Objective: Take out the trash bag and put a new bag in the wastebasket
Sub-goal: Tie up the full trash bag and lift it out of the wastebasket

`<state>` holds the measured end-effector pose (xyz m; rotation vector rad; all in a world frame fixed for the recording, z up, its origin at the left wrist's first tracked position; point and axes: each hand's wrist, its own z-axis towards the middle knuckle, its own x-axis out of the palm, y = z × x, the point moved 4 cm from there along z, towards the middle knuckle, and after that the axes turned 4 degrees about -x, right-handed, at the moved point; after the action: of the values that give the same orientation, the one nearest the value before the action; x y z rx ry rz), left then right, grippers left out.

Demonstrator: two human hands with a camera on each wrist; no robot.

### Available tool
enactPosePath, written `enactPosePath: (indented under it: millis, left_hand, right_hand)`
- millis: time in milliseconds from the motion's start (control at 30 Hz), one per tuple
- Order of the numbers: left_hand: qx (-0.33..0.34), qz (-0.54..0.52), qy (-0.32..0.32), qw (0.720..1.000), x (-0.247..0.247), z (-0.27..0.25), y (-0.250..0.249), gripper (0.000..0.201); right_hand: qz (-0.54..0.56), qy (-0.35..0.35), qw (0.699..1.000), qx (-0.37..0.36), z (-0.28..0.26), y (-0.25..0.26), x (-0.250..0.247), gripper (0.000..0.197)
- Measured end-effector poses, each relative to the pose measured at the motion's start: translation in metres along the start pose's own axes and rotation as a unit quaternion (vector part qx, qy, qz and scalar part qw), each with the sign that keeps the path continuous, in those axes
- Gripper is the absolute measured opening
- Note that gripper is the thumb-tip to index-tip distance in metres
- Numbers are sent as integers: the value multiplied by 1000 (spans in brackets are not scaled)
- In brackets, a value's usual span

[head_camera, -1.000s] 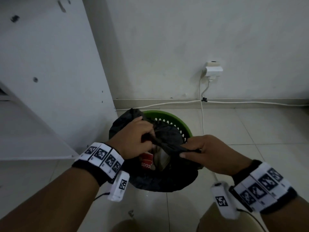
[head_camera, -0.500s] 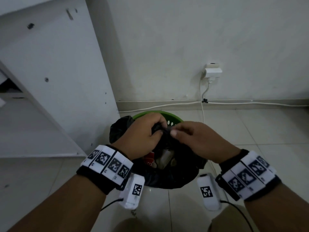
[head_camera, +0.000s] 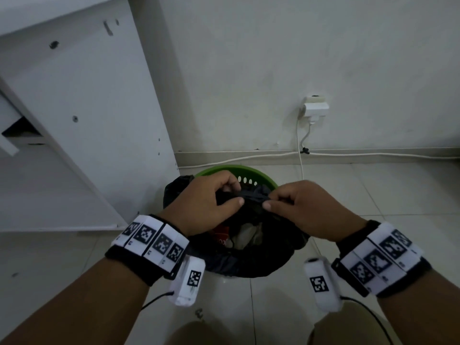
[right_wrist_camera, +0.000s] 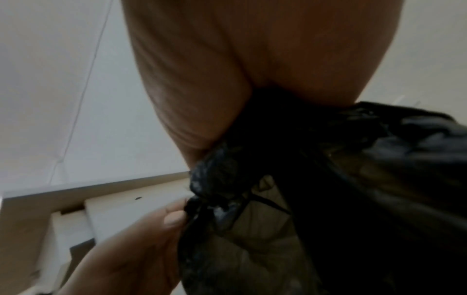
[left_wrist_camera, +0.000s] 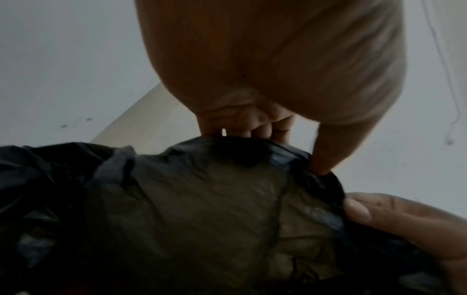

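A black trash bag (head_camera: 251, 262) sits in a green wastebasket (head_camera: 231, 170) on the tiled floor. Red and white rubbish shows through the bag's mouth. My left hand (head_camera: 211, 202) grips a bunched stretch of the bag's top edge, fingers curled over it. My right hand (head_camera: 293, 207) pinches the same twisted strip from the other side, thumbs almost meeting. In the left wrist view the black film (left_wrist_camera: 202, 209) hangs from my fingertips (left_wrist_camera: 321, 165). In the right wrist view the gathered bag (right_wrist_camera: 278, 159) runs up into my closed palm.
A white cabinet panel (head_camera: 82, 115) stands close to the left of the basket. A wall socket with a plug (head_camera: 315, 108) and white cables (head_camera: 373, 154) run along the skirting behind. Tiled floor lies to the right and in front.
Both hands rose and came together over the basket, drawing the two gathered parts of the bag's top edge into one twisted strip. The head view tilted up slightly.
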<state>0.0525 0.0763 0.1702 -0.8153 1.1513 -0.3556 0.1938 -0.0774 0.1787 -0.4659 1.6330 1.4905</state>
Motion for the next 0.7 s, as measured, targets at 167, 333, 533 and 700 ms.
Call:
enactPosePath:
  millis: [167,333,533,700]
  left_hand:
    - [-82,181,11,980,-17,8,31,27]
    - [1,148,-1,989,-10,13,9,17]
    - [78,88,-70,991,0,13,-17,22]
    - [15,44,-62,997,-12,-3,2,22]
  right_hand:
    - [-186,-90,976,73,-1,-26,-26,19]
    - [-189,-111,973,73,9,-8,-22,49]
    - [-37,-7,999,-20,34,28,-1,19]
    - [31,-3,999,-35,35,20,-10,11]
